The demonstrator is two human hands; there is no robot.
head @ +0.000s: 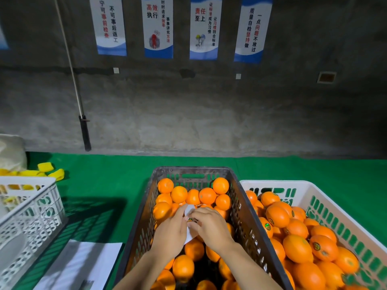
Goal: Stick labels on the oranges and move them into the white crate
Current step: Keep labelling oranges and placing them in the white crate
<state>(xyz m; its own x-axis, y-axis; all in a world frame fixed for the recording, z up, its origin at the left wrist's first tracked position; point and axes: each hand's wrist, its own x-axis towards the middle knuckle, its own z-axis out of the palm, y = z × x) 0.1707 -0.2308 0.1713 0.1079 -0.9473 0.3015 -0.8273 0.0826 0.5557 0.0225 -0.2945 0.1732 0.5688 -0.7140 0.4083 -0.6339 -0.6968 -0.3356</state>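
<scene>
A dark crate (245,208) in the middle holds several unlabelled oranges (207,195). To its right a white crate (326,197) is filled with labelled oranges (277,216). Both hands hover over the dark crate. My left hand (170,233) holds a white label backing strip (189,210). My right hand (209,226) pinches a small round green label (190,219) at the strip with its fingertips.
A second white crate (31,208) stands at the left on the green table (104,185), with yellow pieces (45,166) behind it. A white sheet of paper (83,264) lies at the front left. A concrete wall with posters rises behind the table.
</scene>
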